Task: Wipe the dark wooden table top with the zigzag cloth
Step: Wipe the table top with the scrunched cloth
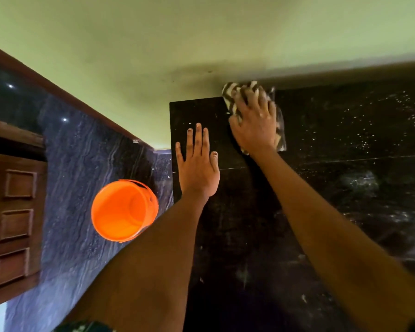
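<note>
The dark wooden table top [333,164] fills the right half of the view, speckled with pale spots and smears. My right hand [254,123] presses the brown-and-white zigzag cloth [235,92] flat against the table's far edge, close to the green wall. The cloth bunches out past my fingertips and shows again beside my wrist. My left hand [198,164] lies flat on the table near its left edge, fingers spread, holding nothing.
An orange bucket [124,210] stands on the dark stone floor [82,164] left of the table. A wooden panelled door [12,212] is at the far left. The green wall [201,44] runs along the table's far side.
</note>
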Demonstrator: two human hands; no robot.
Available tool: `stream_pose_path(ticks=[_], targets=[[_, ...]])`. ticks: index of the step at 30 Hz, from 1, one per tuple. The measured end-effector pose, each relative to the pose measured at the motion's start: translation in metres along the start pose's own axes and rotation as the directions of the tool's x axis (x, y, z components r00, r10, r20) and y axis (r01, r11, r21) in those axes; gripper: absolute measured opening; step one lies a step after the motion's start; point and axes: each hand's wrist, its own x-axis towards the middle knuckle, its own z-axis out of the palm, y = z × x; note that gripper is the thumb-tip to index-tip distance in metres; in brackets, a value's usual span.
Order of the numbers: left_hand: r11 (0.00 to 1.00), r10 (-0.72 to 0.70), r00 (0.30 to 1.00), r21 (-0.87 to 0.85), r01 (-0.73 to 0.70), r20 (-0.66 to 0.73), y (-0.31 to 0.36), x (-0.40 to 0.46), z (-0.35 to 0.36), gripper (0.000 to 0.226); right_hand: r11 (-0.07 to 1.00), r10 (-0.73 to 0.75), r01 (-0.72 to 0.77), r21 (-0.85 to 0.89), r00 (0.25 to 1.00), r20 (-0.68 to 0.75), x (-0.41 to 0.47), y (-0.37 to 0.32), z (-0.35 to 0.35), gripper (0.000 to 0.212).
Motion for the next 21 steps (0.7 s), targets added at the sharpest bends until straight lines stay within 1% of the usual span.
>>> stream_pose_path(ticks=[3,4,5,6,8,9,10,11,13,15,17,18,19,20,21], targets=[[1.000,-0.005,1.000,0.003,0.005,0.004,-0.002,0.001,0.000,0.059,0.993,-0.118,0.118,-0.004,0.993,0.019,-0.097,0.003,0.005,0.055],[1.000,-0.008,1.000,0.002,0.008,0.007,-0.002,0.000,0.001,0.059,0.989,-0.145,0.145,-0.013,0.989,0.035,-0.114,0.011,0.005,0.055],[1.000,-0.010,1.000,0.000,0.010,0.008,-0.002,-0.001,0.001,0.059,0.988,-0.154,0.154,-0.005,0.987,0.048,-0.113,0.020,0.004,0.055],[1.000,-0.009,1.000,-0.007,0.009,0.006,-0.002,-0.001,0.000,0.059,0.995,-0.105,0.104,0.005,0.994,0.031,-0.095,0.027,0.001,0.054],[1.000,-0.003,1.000,-0.010,0.003,-0.004,-0.001,-0.001,0.000,0.058,0.995,0.093,-0.092,0.035,0.995,-0.041,-0.037,0.032,-0.005,0.053],[1.000,0.002,1.000,-0.004,-0.002,-0.014,-0.001,0.001,0.000,0.058,0.991,0.133,-0.132,0.032,0.990,-0.052,-0.009,0.032,-0.008,0.053],[1.000,0.002,1.000,-0.001,-0.002,-0.023,-0.001,0.002,0.000,0.058,0.991,0.134,-0.133,0.016,0.990,-0.049,0.008,0.029,-0.007,0.054],[1.000,-0.003,1.000,-0.002,0.003,-0.024,-0.002,0.001,0.001,0.058,0.995,0.101,-0.101,0.000,0.994,-0.030,0.013,0.024,-0.004,0.054],[1.000,-0.005,1.000,0.004,0.006,-0.028,-0.003,-0.003,0.002,0.057,1.000,-0.010,0.010,-0.026,1.000,0.001,-0.014,0.012,0.002,0.055],[1.000,0.003,1.000,0.011,-0.003,-0.015,-0.001,-0.003,0.001,0.058,0.990,-0.136,0.137,-0.040,0.991,0.018,-0.077,0.010,0.004,0.056],[1.000,0.011,0.999,0.007,-0.011,0.032,-0.002,0.003,-0.006,0.058,0.964,-0.262,0.265,-0.013,0.959,0.108,-0.140,0.019,0.001,0.057],[1.000,0.016,0.998,-0.020,-0.015,0.059,-0.005,0.000,-0.010,0.058,0.955,-0.294,0.297,-0.003,0.946,0.138,-0.161,0.029,-0.003,0.056],[0.997,0.018,0.997,-0.074,-0.013,0.075,-0.007,-0.011,-0.011,0.057,0.961,-0.276,0.277,0.018,0.950,0.147,-0.168,0.040,-0.007,0.055],[0.992,0.009,0.998,-0.125,0.000,0.069,-0.007,-0.032,-0.010,0.057,0.982,-0.188,0.186,0.029,0.975,0.120,-0.164,0.046,-0.011,0.054],[0.989,-0.009,0.998,-0.146,0.018,0.061,-0.004,-0.062,-0.006,0.057,0.998,-0.059,0.057,0.037,0.995,0.082,-0.152,0.048,-0.012,0.054]])
